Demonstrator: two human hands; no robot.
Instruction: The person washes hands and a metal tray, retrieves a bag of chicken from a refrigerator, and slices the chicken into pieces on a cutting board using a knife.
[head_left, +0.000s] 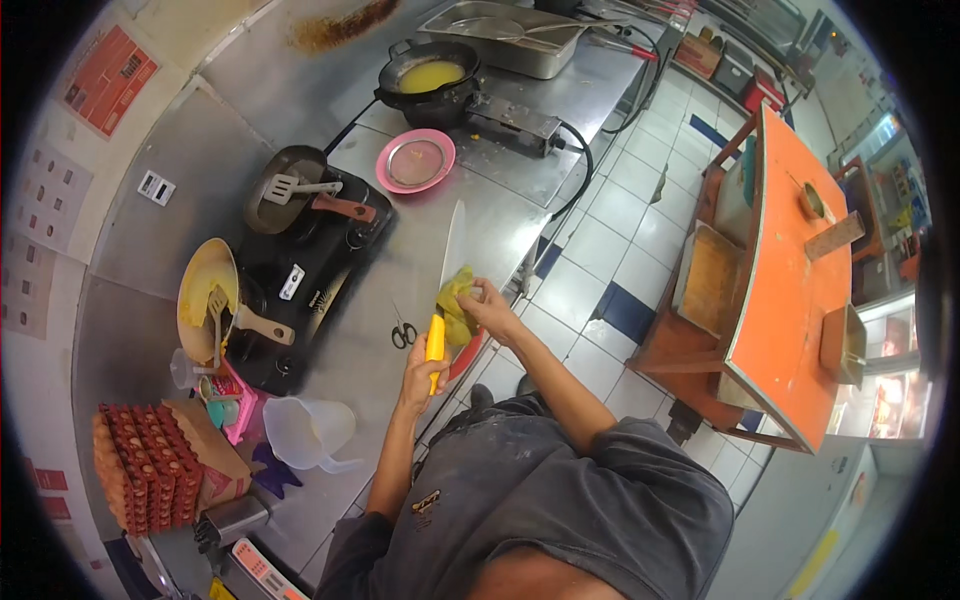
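Note:
My left hand is closed around the yellow handle of a large kitchen knife, whose blade points away from me over the steel counter. In my right hand is a crumpled yellow-green cloth, held against the knife near the base of the blade. Black-handled scissors lie on the counter just left of the knife. A red rim shows partly below the cloth; the rest of it is hidden.
Left stands a black gas stove with two pans and spatulas. Beyond are a pink plate with a strainer and a black pot of yellow liquid. Nearer are a plastic jug and stacked egg trays. An orange table stands right.

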